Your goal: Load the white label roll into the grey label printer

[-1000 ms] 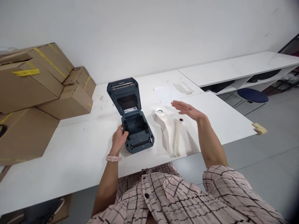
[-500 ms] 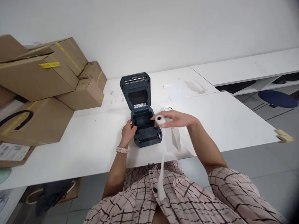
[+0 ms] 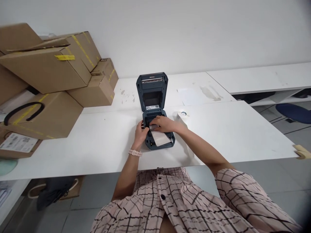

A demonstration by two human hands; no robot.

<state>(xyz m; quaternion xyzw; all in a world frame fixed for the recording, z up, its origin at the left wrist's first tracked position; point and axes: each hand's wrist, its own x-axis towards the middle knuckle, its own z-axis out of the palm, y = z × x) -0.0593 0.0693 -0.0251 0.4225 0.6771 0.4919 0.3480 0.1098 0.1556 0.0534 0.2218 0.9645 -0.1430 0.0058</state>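
A dark label printer [image 3: 152,76] stands on the white table with its lid tipped back. My left hand [image 3: 140,136] grips the left side of its base, thumb over the rim. My right hand [image 3: 164,124] reaches inside the printer, its fingers closed around a roll of white label paper [image 3: 160,138]. The roll itself is mostly hidden under my fingers, while its loose strip lies over the front of the base. To the right of the printer, a second white roll [image 3: 182,114] rests on the table with a strip trailing toward me.
Cardboard boxes [image 3: 46,71] with yellow tape are piled at the left of the table [image 3: 102,145]. A white sheet [image 3: 188,96] lies behind the second roll. A blue stool [image 3: 295,112] stands at the right, and a tan block [image 3: 302,152] sits at the table's right corner.
My right hand has brought the paper roll from beside the printer down into its base. The strip, which hung toward my shirt, now lies over the printer's front. My left hand stays on the base.
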